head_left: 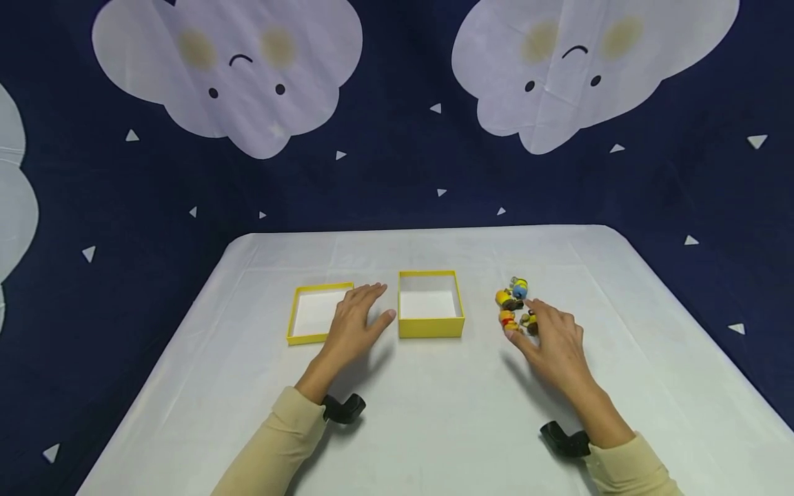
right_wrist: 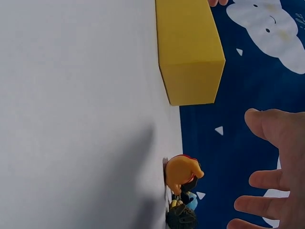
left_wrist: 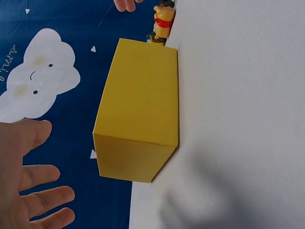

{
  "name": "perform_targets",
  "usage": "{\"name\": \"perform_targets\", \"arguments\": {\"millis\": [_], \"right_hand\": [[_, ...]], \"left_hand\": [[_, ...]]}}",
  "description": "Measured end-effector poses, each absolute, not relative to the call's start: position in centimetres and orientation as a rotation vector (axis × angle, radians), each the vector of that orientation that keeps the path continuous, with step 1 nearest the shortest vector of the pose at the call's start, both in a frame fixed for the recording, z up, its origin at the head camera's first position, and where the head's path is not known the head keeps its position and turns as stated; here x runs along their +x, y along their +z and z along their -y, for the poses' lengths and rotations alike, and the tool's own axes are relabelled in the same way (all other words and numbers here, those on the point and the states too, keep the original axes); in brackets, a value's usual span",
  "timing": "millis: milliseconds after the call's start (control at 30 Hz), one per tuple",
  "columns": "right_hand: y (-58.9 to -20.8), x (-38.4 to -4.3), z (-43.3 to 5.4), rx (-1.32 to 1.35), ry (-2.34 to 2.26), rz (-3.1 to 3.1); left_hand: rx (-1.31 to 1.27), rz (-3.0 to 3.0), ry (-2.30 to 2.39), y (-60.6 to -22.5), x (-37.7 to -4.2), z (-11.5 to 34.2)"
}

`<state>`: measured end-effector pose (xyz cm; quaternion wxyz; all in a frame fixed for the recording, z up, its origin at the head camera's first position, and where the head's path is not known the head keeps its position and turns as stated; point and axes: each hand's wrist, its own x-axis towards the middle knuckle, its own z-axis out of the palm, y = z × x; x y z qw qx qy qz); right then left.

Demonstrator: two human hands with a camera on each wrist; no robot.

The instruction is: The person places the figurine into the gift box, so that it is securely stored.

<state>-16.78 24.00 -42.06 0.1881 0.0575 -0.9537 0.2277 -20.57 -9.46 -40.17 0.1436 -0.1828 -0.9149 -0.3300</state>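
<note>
My left hand (head_left: pixel 356 326) hovers with spread fingers between a shallow yellow box lid (head_left: pixel 299 339) and an open yellow box (head_left: pixel 431 328), its forearm low over the table. It holds nothing. On the right, my right hand (head_left: pixel 557 346) reaches over a small group of figurines, fingers apart and thumb out, with nothing gripped. Among them are a bear in a red shirt (left_wrist: pixel 164 23), a yellow-and-blue figurine (head_left: pixel 520 288), a yellow and brown one (head_left: pixel 507 299), and a darker one (head_left: pixel 532 324) partly hidden by the fingers. The box's inside is white.
A white cloth covers the table (head_left: pixel 446 413). Behind it hangs a dark blue curtain (head_left: pixel 397 186) with white clouds and small triangles. Black wrist cameras (head_left: pixel 344 409) sit on both forearms.
</note>
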Motion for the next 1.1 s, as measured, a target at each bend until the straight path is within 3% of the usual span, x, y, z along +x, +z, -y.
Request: {"name": "perform_targets", "arguments": {"millis": [1100], "right_hand": [[-42.5, -18.4, -25.9, 0.144, 0.714, 2.681]], "left_hand": [[-0.579, 2.598, -1.174, -40.9, -23.4, 9.0]]}}
